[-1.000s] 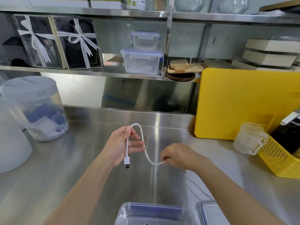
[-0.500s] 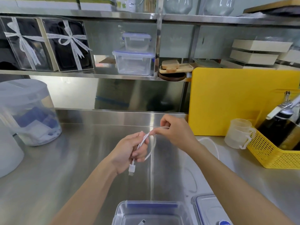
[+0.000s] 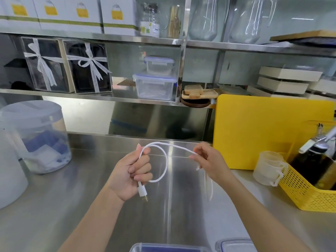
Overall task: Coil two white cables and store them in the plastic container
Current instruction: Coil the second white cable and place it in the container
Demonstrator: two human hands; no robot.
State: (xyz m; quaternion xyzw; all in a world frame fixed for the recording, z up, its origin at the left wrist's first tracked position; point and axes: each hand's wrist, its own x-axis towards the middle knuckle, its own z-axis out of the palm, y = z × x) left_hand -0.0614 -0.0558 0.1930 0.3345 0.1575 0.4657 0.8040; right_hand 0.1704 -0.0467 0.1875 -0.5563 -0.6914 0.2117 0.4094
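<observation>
My left hand [image 3: 131, 174] is closed around a white cable [image 3: 165, 164], whose USB plug [image 3: 142, 192] hangs out below the fist. One loop of the cable curves round to the right of that hand. From the top of the fist the cable arcs over to my right hand [image 3: 209, 160], which pinches it between thumb and fingers. The rest of the cable drops blurred below the right hand toward the steel counter. The rim of the open plastic container [image 3: 163, 247] shows at the bottom edge, with its lid [image 3: 234, 244] beside it.
A yellow cutting board [image 3: 263, 131] leans at the back right. In front of it are stacked plastic measuring cups [image 3: 269, 168] and a yellow basket [image 3: 309, 193] with a dark bottle. A large lidded clear tub [image 3: 36, 137] stands at the left. Shelves run above the counter [image 3: 81, 197].
My right hand has moved away to the right from the left hand, drawing the cable into an arc. One loop now hangs from my left fist. The view has tilted upward.
</observation>
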